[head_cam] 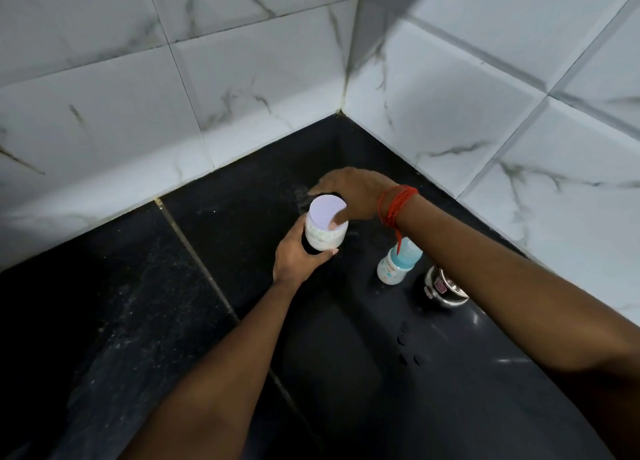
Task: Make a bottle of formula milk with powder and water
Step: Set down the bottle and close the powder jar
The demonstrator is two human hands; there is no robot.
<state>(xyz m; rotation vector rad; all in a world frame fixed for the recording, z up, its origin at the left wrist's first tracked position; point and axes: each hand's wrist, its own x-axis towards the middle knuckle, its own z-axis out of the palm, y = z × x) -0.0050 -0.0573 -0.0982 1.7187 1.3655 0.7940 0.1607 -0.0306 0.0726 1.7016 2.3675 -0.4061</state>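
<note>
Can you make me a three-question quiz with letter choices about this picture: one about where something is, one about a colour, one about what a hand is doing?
1. Where is the baby bottle?
A. Standing on the black counter
B. In the left hand
C. Lying on its side

2. What colour is the thread on the right wrist?
A. Green
B. Red
C. Yellow

3. What is the right hand doing?
A. Resting flat on the counter
B. Holding the steel pot
C. On the lid of the powder jar

Answers: 1 A, it stands upright beside the pot. 2 B, the wrist thread is red. 3 C, its fingers sit over the lid while the left hand holds the jar.
</note>
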